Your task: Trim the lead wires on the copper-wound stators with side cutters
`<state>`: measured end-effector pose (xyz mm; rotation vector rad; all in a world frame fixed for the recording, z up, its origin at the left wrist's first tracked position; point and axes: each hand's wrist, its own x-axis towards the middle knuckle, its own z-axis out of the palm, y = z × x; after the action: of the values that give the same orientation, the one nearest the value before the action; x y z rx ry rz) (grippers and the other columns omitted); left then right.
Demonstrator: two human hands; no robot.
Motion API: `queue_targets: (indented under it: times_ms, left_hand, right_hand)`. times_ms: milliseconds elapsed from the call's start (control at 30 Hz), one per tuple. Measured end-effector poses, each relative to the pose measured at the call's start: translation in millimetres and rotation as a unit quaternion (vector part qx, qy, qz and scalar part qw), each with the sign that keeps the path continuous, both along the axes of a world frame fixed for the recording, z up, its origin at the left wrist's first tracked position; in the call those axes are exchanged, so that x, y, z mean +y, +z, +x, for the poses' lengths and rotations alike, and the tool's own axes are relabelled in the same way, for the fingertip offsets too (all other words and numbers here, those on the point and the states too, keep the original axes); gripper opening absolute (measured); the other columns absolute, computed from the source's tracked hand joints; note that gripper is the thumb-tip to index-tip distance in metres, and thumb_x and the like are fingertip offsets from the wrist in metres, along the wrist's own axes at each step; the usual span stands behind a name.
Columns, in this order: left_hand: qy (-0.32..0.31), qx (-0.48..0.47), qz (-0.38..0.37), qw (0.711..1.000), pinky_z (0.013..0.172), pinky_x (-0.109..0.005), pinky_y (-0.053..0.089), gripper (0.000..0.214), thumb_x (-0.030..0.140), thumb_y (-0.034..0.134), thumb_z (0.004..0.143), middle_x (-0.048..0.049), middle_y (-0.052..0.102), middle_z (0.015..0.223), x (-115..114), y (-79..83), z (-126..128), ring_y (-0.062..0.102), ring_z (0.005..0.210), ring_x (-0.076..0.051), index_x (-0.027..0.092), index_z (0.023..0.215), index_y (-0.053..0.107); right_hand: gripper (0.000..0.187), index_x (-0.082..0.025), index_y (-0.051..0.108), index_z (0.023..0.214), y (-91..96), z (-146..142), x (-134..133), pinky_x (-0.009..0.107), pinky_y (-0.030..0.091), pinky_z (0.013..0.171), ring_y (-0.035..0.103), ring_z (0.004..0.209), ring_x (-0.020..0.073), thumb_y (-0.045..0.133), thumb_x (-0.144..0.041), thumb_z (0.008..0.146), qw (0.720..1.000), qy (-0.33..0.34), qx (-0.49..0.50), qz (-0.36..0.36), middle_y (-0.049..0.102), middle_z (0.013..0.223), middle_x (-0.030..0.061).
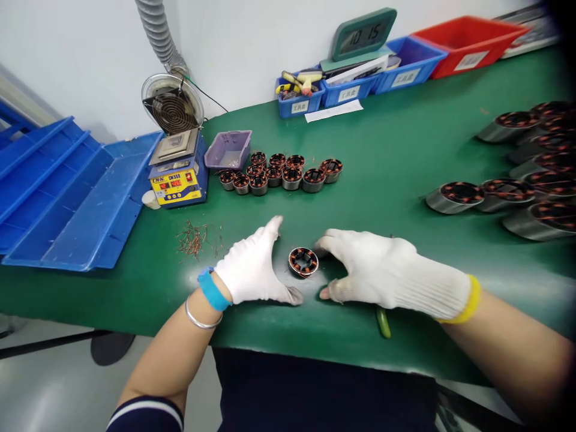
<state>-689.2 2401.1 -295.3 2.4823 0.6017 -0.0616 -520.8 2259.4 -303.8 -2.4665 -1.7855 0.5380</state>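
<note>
tabletop (270,327) lies open around coil ring (294,265), right hand (372,264) seemingly apart.

The green tabletop (252,329) looks smooth, with a soft sheen. White knitted fabric covers the left hand (249,270) and the right hand (373,267), ribbed towards the right one's yellow cuff (470,300); on the left wrist, a bangle (200,324) is shiny metal. Between them, the small ring (296,268) shows metal and coppery wire. Far right, larger rings (443,203) have smooth, grey metallic walls. The scuffed blue tray (99,210) at left looks plastic, as does the smooth red bin (503,47); a far strip (333,111) is matt white paper.
</note>
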Motion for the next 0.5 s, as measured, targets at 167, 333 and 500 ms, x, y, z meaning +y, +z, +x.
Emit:
queue_targets:
  times_ms: [167,333,500]
  left_hand:
    - [-0.027,-0.057,-0.031,0.998,0.102,-0.049,0.048,0.129,0.05,0.088,0.049,-0.0162,0.055,0.136,0.5,-10.8,2.3,0.06,0.114,-0.035,0.017,0.153,0.02]
    - [0.068,-0.116,-0.053,0.99,0.093,-0.049,0.053,0.128,0.061,0.084,0.048,-0.0146,0.062,0.124,-25.0,-25.3,15.8,0.065,0.105,-0.035,0.018,0.152,0.023]
    - [0.036,-0.104,-0.053,0.993,0.089,-0.048,0.055,0.105,0.038,0.072,0.071,-0.0102,0.069,0.109,-15.8,-23.8,13.4,0.069,0.098,-0.031,0.019,0.155,0.011]
  right_hand:
    - [0.033,-0.026,0.064,0.101,-21.2,5.9,-10.1,0.034,0.047,0.065,0.064,0.092,0.0244,0.058,-0.044,0.074,0.993,-0.003,0.011,0.116,0.067,0.104,0.0036]
    - [0.037,-0.026,0.063,0.116,-30.0,7.9,-12.3,0.037,0.054,0.077,0.066,0.101,0.0244,0.04,-0.035,0.089,0.977,-0.031,0.077,0.198,0.069,0.116,0.0049]
    - [0.038,-0.029,0.065,0.119,-33.0,9.4,-6.3,0.04,0.055,0.084,0.066,0.105,0.027,0.04,-0.033,0.091,0.98,-0.067,0.121,0.146,0.071,0.117,0.0028]
